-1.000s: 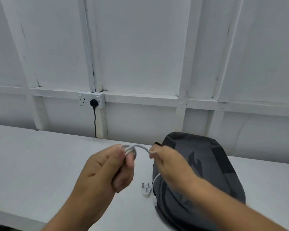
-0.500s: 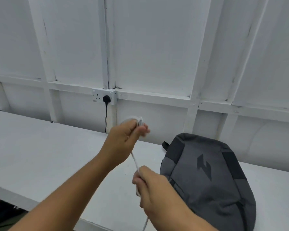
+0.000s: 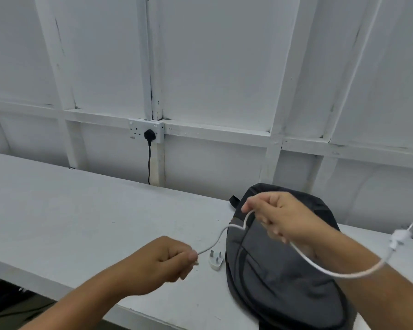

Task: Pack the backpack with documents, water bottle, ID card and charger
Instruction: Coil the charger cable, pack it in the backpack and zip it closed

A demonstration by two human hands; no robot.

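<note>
A dark grey backpack [image 3: 279, 270] lies flat on the white table [image 3: 81, 215], right of centre. A white charger cable [image 3: 320, 265] stretches between both hands. My left hand [image 3: 174, 260] pinches one end of it, low and left of the backpack. My right hand [image 3: 279, 217] grips the cable's middle above the top of the backpack. From there the cable loops over my right forearm, and its connector end [image 3: 398, 236] dangles in the air at the right. A white plug adapter [image 3: 216, 259] lies on the table by the backpack's left edge. Documents, bottle and ID card are not in view.
A white panelled wall rises behind the table. A double wall socket [image 3: 146, 131] holds a black plug [image 3: 150, 135], whose cord hangs down behind the table. The table's front edge runs across the lower left, with dark floor below.
My left hand has dropped from up near the wall down to the table. My right hand has risen over the backpack, drawing the cable out so its free end swings right.
</note>
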